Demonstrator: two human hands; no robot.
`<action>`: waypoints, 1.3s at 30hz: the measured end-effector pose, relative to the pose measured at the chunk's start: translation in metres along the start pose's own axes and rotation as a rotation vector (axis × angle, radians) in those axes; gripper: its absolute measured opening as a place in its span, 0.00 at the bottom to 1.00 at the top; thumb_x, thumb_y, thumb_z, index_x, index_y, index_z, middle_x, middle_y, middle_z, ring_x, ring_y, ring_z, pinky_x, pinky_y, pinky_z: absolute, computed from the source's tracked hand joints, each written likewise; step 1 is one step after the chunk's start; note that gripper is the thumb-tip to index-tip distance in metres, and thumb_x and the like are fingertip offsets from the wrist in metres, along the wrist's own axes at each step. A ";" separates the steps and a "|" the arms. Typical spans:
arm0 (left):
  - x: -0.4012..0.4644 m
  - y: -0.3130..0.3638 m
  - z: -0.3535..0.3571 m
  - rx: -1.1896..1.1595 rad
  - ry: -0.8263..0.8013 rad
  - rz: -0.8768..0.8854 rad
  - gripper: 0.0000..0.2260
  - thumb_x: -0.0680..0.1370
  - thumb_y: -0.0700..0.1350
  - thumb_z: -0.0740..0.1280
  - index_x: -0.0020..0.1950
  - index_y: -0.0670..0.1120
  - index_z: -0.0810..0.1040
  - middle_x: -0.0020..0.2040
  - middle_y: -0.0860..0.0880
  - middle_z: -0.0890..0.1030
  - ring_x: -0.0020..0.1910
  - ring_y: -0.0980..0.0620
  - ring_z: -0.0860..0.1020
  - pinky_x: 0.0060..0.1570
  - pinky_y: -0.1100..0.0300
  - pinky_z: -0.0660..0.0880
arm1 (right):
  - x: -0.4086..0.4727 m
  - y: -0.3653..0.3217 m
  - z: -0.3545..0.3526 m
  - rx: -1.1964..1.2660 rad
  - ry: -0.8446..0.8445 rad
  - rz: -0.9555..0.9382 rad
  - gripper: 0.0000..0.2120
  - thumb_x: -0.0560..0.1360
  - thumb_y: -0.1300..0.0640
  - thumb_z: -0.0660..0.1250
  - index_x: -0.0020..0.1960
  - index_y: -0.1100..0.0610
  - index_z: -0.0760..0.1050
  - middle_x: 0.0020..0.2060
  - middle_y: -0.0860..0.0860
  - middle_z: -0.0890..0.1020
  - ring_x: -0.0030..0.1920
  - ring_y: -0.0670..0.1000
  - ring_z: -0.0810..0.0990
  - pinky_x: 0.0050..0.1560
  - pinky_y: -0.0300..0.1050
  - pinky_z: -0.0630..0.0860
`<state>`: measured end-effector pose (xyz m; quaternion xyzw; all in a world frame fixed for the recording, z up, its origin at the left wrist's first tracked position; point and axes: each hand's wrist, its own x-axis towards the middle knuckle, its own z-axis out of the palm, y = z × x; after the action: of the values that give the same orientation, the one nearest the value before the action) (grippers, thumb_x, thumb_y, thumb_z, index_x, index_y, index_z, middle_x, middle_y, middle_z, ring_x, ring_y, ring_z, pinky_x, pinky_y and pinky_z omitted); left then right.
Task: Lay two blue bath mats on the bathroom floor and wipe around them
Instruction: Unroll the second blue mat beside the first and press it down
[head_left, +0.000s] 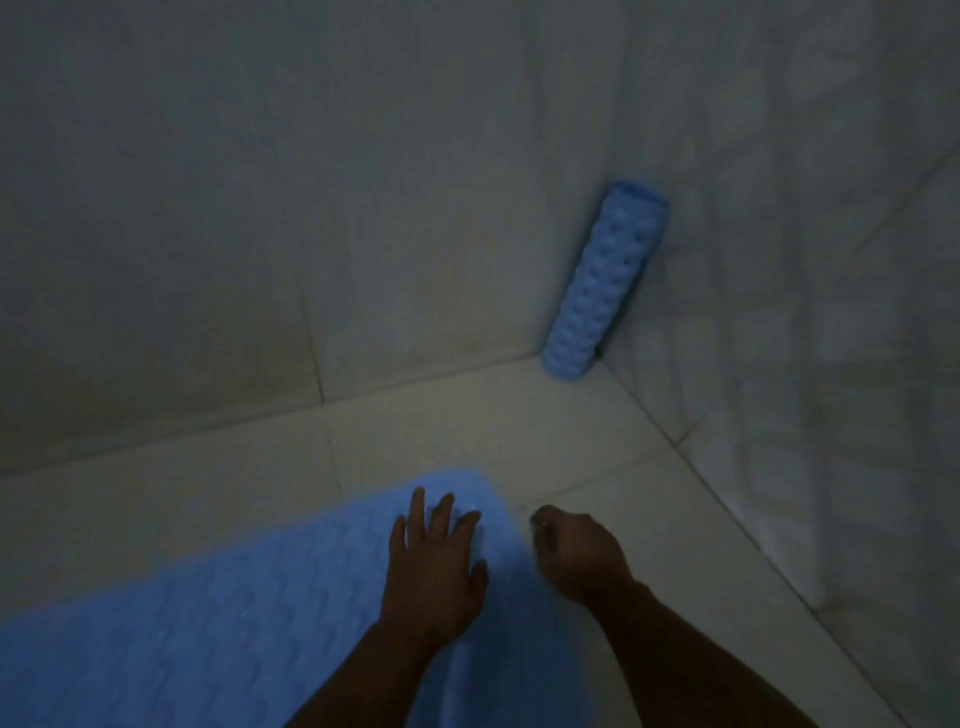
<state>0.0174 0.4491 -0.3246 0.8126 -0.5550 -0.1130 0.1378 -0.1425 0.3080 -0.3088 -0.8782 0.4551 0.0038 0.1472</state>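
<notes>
Left hand, fingers spread and straight, pressed flat on the unrolled blue textured rubber bath mat near its rounded far corner. Right hand, fingers curled under into a loose fist at the mat's right edge; whether it pinches that edge cannot be told in the dim light. The mat lies flat on the pale tiled floor, bare tile showing beyond its far and right edges. A second blue bath mat, rolled into a bumpy cylinder, stands tilted in the corner against the tiled walls, well apart from both hands.
</notes>
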 end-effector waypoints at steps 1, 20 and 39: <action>0.020 0.005 -0.011 0.034 -0.089 -0.008 0.28 0.81 0.59 0.58 0.81 0.54 0.62 0.84 0.44 0.57 0.83 0.37 0.43 0.77 0.35 0.54 | 0.023 0.003 -0.019 0.019 0.030 0.031 0.16 0.81 0.45 0.55 0.60 0.48 0.76 0.50 0.53 0.85 0.54 0.59 0.83 0.52 0.49 0.78; 0.298 0.114 -0.165 -0.075 0.203 0.091 0.28 0.82 0.54 0.65 0.81 0.51 0.63 0.78 0.46 0.68 0.76 0.44 0.65 0.72 0.43 0.68 | 0.282 0.034 -0.254 -0.093 0.548 0.030 0.29 0.79 0.50 0.64 0.76 0.55 0.61 0.76 0.57 0.63 0.74 0.62 0.64 0.72 0.70 0.61; 0.205 -0.025 -0.250 -0.260 0.422 -0.010 0.53 0.67 0.72 0.72 0.84 0.52 0.52 0.83 0.48 0.58 0.80 0.45 0.62 0.76 0.41 0.66 | 0.208 -0.132 -0.230 0.088 0.710 -0.831 0.13 0.78 0.53 0.68 0.59 0.57 0.73 0.61 0.55 0.74 0.56 0.56 0.76 0.38 0.49 0.78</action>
<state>0.1971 0.2909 -0.1061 0.7964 -0.4905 -0.0122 0.3536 0.0559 0.1538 -0.0843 -0.9243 0.0915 -0.3704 0.0105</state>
